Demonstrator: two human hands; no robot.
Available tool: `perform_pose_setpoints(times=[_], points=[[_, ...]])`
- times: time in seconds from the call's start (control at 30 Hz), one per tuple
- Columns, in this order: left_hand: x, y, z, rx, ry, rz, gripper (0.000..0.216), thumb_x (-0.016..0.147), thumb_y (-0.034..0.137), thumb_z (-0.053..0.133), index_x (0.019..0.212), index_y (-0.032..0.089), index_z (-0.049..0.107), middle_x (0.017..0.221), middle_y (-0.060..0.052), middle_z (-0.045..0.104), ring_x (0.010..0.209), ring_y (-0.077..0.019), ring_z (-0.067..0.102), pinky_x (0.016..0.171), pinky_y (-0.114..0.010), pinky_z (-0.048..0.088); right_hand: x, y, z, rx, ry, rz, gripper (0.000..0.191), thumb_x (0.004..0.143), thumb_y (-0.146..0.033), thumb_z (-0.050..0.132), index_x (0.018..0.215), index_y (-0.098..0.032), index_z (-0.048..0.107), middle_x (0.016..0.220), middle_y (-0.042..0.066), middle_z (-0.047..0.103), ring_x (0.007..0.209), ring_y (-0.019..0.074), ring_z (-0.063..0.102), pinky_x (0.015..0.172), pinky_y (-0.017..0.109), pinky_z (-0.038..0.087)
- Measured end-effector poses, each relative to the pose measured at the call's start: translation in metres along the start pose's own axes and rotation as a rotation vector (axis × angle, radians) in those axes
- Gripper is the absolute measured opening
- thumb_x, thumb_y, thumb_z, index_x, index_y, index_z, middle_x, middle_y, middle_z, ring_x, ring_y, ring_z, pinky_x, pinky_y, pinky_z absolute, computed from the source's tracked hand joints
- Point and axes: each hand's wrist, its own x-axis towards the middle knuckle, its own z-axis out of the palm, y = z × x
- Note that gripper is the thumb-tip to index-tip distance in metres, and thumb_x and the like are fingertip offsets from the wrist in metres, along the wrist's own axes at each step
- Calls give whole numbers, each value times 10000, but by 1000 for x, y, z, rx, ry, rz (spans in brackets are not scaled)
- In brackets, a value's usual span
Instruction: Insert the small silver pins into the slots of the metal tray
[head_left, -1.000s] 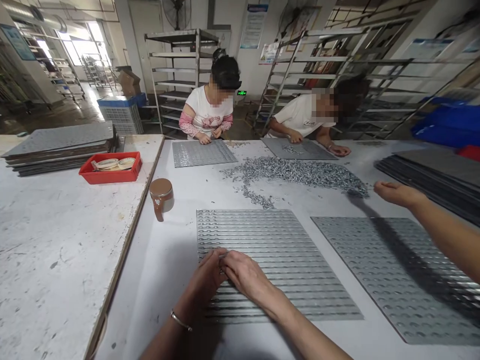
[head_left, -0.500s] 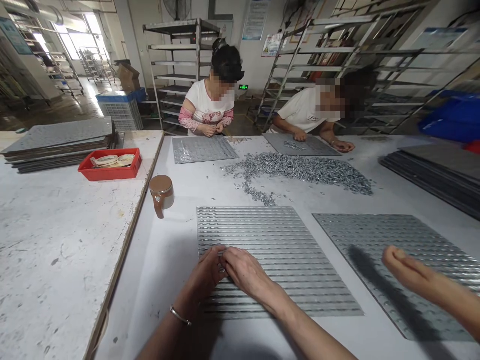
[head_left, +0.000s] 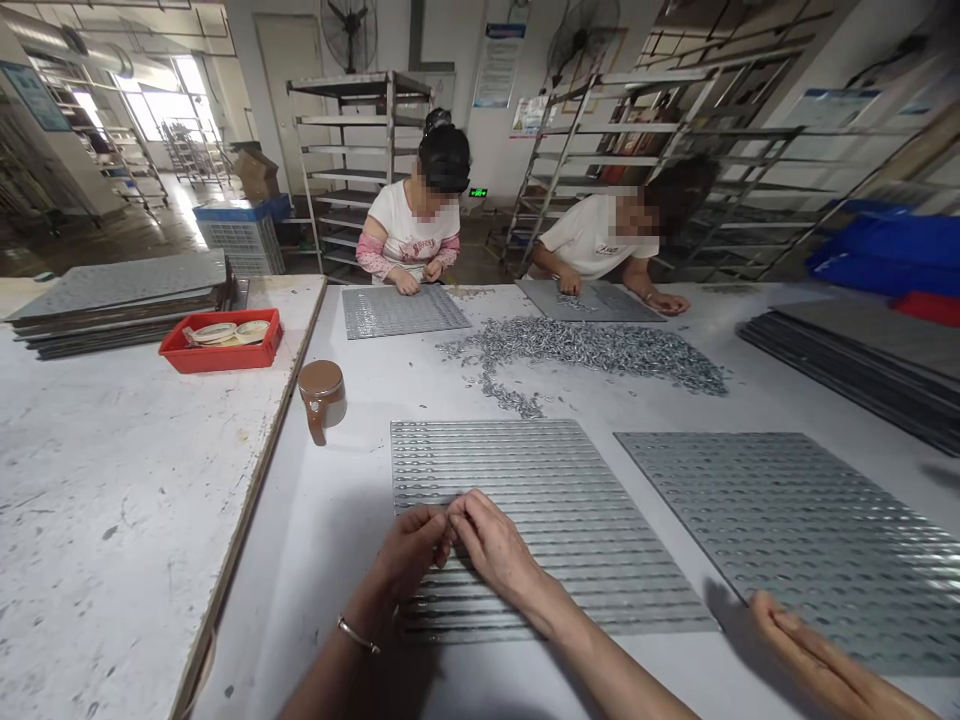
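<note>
Above the left part of a grey ridged board, my left hand and my right hand meet at the fingertips. Both are closed in a pinch. Whatever lies between the fingers is too small and covered to make out. Small glossy grey oval pieces sit in rows along the board's left side, beyond my hands. Its remaining ridges run bare toward the right. A bracelet circles my left wrist. Farther back lies a loose heap of small grey metallic pieces.
At right, another person's hand is by the edge of a second board covered with pieces. Two people work across the table at boards. A brown mug, a red tray and stacked boards stand left; dark boards right.
My hands have lifted slightly and turned, their fingertips now pinched together. The neighbouring person's hand has moved down toward the near edge of the right board. My view has shifted a little.
</note>
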Motion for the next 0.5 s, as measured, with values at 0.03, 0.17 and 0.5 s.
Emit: perform_pose_setpoints(times=[0.03,0.17,0.5], points=[[0,1,0,26,-1,8,434,720,526,842,693,136,653,581,6,548,505,-83,446,503,-233,314,0,-1,-1,28,1,-6,226,1021,-230,430,843,-217,567,853,37,606,794,177,597,737,303,485],[-1,5,1,121,52,-19,448,676,543,841,641,178,584,467,57,449,413,-63,298,436,-243,175,-3,-4,-7,241,-78,131,260,996,-369,492,877,-209,657,765,27,617,701,166,580,655,287,471],[-5,17,-7,396,190,-35,366,732,476,781,610,174,612,442,62,410,418,-69,283,448,-248,161,14,14,-5,481,-252,458,366,842,-528,644,723,-183,611,613,-20,563,559,116,478,532,231,350]])
